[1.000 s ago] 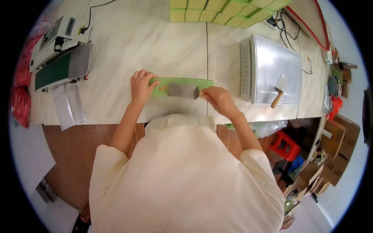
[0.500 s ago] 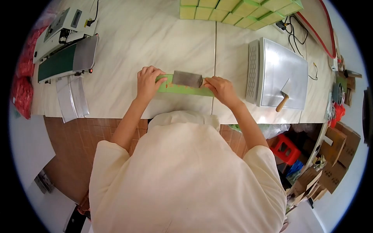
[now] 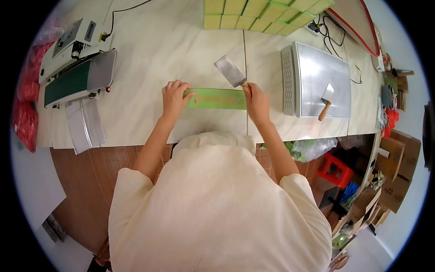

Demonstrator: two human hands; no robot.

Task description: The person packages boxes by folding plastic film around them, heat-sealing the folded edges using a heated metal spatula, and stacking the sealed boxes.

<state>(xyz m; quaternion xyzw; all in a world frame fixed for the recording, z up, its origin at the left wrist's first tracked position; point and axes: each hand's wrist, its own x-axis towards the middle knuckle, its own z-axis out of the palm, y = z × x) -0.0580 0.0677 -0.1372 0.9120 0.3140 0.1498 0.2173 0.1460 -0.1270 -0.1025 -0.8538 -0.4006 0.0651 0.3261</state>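
Note:
A long green box (image 3: pixel 217 99) with orange marks along it lies on the table in front of me. Its left end is in the grip of my left hand (image 3: pixel 174 97), thumb on the near face and fingers bent over the far side. My right hand (image 3: pixel 257 102), by the box's right end, is closed round the wooden handle of a wide-bladed scraper (image 3: pixel 229 71). The metal blade points up and left, beyond the box's far edge and apart from it. The handle is mostly hidden in my fist.
To the right stands a metal-topped box-shaped appliance (image 3: pixel 322 79), with a second wooden-handled scraper (image 3: pixel 326 102) on it. A machine with a green belt (image 3: pixel 68 81) is at left, near clear plastic sleeves (image 3: pixel 85 124). Stacked green boxes (image 3: pixel 258 16) stand at the back. Cables (image 3: pixel 333 34) lie behind the appliance.
The scraper has swung away from over the box to beyond its far edge, blade now angled up-left. My right hand turned with it. My left hand still holds the box; the view shifted slightly.

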